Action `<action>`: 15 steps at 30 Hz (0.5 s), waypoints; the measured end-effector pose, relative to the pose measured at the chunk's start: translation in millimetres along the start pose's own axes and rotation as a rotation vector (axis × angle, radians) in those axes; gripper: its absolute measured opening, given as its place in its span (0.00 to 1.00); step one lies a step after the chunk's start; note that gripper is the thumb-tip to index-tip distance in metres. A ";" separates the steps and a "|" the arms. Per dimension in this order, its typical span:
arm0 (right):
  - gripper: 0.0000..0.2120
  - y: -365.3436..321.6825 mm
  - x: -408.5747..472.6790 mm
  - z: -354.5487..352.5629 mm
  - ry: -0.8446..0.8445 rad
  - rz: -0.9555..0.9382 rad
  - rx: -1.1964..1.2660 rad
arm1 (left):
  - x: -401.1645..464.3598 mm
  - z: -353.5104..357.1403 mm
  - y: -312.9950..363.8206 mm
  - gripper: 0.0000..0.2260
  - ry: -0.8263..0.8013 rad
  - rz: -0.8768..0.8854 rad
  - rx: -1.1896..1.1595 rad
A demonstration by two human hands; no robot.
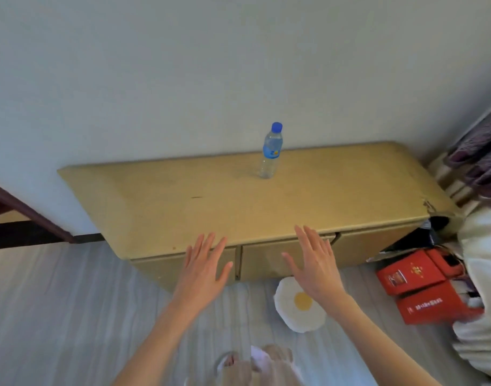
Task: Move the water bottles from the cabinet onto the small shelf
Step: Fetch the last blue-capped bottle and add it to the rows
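Reaching forward, you hold your left hand [203, 267] and right hand [314, 263] flat and empty over the cabinet [160, 207] front, probably readying for the water bottle [270, 151] standing upright near the wall.

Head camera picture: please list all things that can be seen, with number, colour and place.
clear plastic water bottle with blue cap and blue label: 1, upright on the cabinet top, toward the wall.
light wooden cabinet: 1, tan, against the white wall; drawer fronts face the person.
fried-egg shaped cushion: 1, white with yellow centre, on the floor below the cabinet.
red cardboard boxes: at least 2, on the floor at right.
white bedding: at the right edge.
grey striped floor: below.
hands: left hand and right hand, both open, fingers spread, in front of the cabinet's front edge, holding nothing.
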State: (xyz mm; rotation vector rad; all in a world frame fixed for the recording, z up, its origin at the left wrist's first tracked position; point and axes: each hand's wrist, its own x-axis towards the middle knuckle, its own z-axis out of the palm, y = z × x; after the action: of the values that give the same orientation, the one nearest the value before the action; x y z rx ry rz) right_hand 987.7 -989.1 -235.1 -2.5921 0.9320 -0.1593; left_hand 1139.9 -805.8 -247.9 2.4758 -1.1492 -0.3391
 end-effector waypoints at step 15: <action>0.26 10.4 321.9 -34.9 -0.007 -0.088 0.246 | 223.4 -15.7 -5.2 0.31 0.031 -0.138 0.057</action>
State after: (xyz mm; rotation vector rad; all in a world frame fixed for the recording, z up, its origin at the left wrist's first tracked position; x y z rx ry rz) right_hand 1222.6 -1211.2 -213.9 -2.4049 0.7450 -0.2701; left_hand 1291.1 -971.1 -248.2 2.6080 -0.9906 -0.3093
